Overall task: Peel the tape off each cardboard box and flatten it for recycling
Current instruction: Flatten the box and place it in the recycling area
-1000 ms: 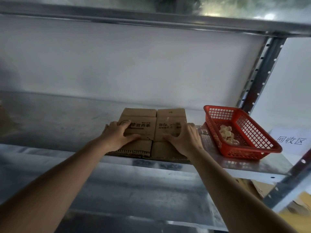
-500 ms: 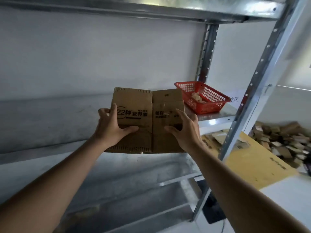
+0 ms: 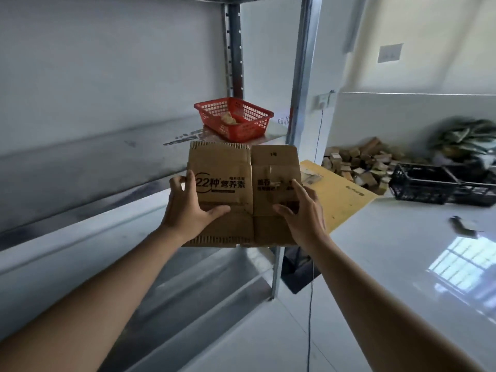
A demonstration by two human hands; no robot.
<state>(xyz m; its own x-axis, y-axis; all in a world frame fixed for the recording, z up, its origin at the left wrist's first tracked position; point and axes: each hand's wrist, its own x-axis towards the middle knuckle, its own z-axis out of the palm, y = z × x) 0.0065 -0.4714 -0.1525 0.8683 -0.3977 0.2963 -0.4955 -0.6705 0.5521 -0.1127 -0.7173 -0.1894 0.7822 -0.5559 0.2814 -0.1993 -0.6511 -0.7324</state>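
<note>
Flattened cardboard box [image 3: 243,194] held up in the air between both hands, in front of the metal shelf [image 3: 268,135] with the red basket [image 3: 234,122], left hand [image 3: 188,208] gripping its left edge, right hand [image 3: 302,210] its right edge, thumbs across the printed face.

1. Bright, even daylight; a window reflection glares on the glossy white table [image 3: 402,251] to my right.
2. Right edge smeared by motion blur.
3. Wide-angle bending of the shelf posts [image 3: 303,76].
</note>
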